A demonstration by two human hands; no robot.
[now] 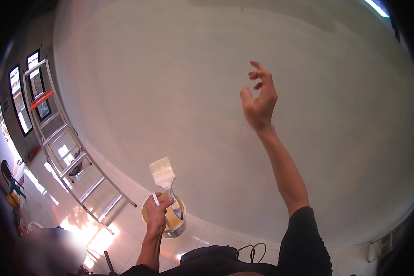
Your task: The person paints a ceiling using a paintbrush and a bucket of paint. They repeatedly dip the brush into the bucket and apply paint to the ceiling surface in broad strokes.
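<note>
My left hand [157, 212] is closed round a wide paintbrush [163, 174], whose pale, paint-coated bristles point up and whose handle slants down over a bucket [181, 226]. The same hand also seems to grip the bucket's handle, with a white piece [156, 198] of it showing at the fingers. Yellowish paint shows inside the bucket, partly hidden by my hand. Raised in front of the pale wall [193, 106], my right hand [261, 99] holds nothing; its fingers are bent and apart. Whether it touches the wall I cannot tell.
A metal ladder [63, 138] with an orange part stands to the left on the tiled floor [133, 244]. Behind it are narrow windows [20, 99] and a dark chair [9, 177]. A blurred person's head [50, 250] is at the lower left. Black cable [257, 250] loops near my body.
</note>
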